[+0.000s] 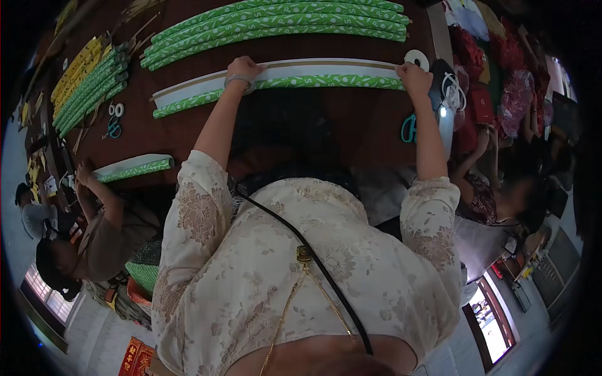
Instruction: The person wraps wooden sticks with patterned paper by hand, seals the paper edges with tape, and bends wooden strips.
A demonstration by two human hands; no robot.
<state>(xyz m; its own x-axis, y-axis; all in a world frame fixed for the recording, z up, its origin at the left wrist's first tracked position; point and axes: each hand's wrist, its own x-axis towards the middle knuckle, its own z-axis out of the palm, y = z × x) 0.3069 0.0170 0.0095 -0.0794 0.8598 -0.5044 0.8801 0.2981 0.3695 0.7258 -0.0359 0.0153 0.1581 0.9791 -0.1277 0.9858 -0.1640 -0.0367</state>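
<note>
A long roll of green patterned paper (pixel 338 81) lies across the dark table, its white inner side showing along the far edge. A thin wooden stick (pixel 301 63) runs lengthwise on that white strip. At the strip's left part, my left hand (pixel 243 67), with a bracelet at the wrist, has its fingers pinched together at the paper's far edge. My right hand (pixel 415 80) is closed at the right end of the paper, beside a white tape roll (pixel 416 59). What lies between the fingertips of each hand is too small to tell.
Finished-looking green rolls (pixel 282 28) lie at the back. Green and yellow bundles (pixel 91 81), small tape rolls and scissors (pixel 113 128) are at left. Teal-handled scissors (pixel 409 128) lie near my right forearm. Co-workers sit at left and right; the left one holds a green roll (pixel 135 168).
</note>
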